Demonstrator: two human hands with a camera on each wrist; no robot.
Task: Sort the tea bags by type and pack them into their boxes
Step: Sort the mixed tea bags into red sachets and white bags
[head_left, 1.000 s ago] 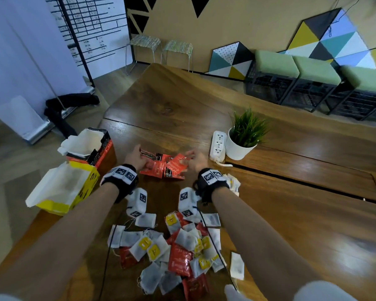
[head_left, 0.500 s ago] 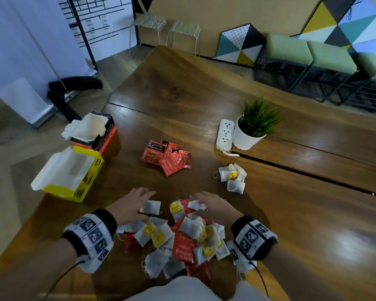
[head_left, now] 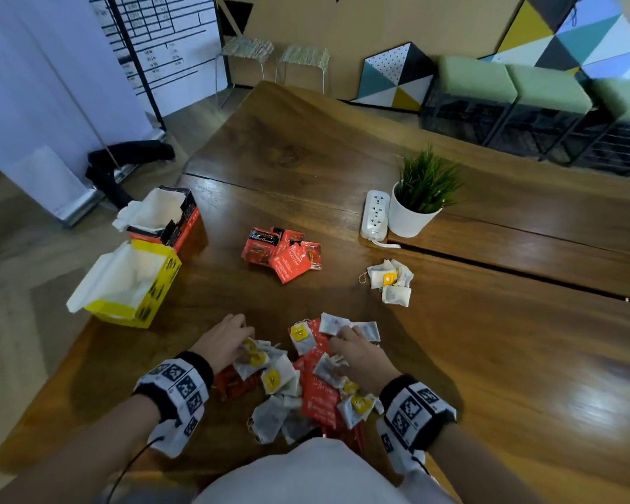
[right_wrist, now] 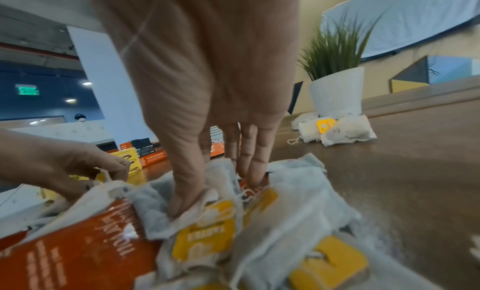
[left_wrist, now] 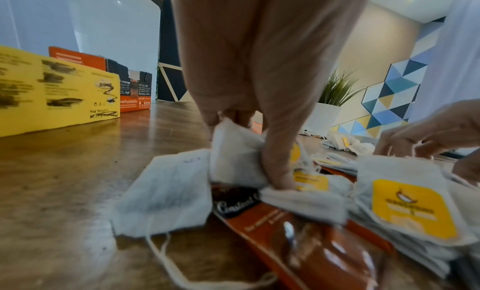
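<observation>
1. Tea bags, mixed: heaped (head_left: 306,387) at the near edge of the wooden table (head_left: 488,358), white paper bags with yellow tags tangled with red foil sachets.
2. Left hand (head_left: 224,341): lowered onto the left side of the heap, thumb and fingers pinched on a white paper tea bag (left_wrist: 233,157), seen clearly in the left wrist view.
3. Right hand (head_left: 359,352): laid on the right side of the heap, fingers nearly straight, fingertips (right_wrist: 255,177) pressed down among the bags, thumb pushed into a white bag; nothing plainly gripped.
4. Red sachet under the left hand (left_wrist: 311,243): lay flat beneath the white bags, dark band with script lettering at one end.
5. Sorted red sachets (head_left: 282,254): small overlapping group further out, near the middle of the table, well apart from the heap.
6. Sorted white bags (head_left: 390,281): small cluster to the right of the red group, near the potted plant (head_left: 421,196).
7. Yellow box (head_left: 131,285): open at the left table edge, white liner showing.
8. Red and black box (head_left: 168,218): open just behind the yellow one, touching or nearly so; white liner showing too.
9. White power strip (head_left: 375,214): lay just left of the plant pot.
</observation>
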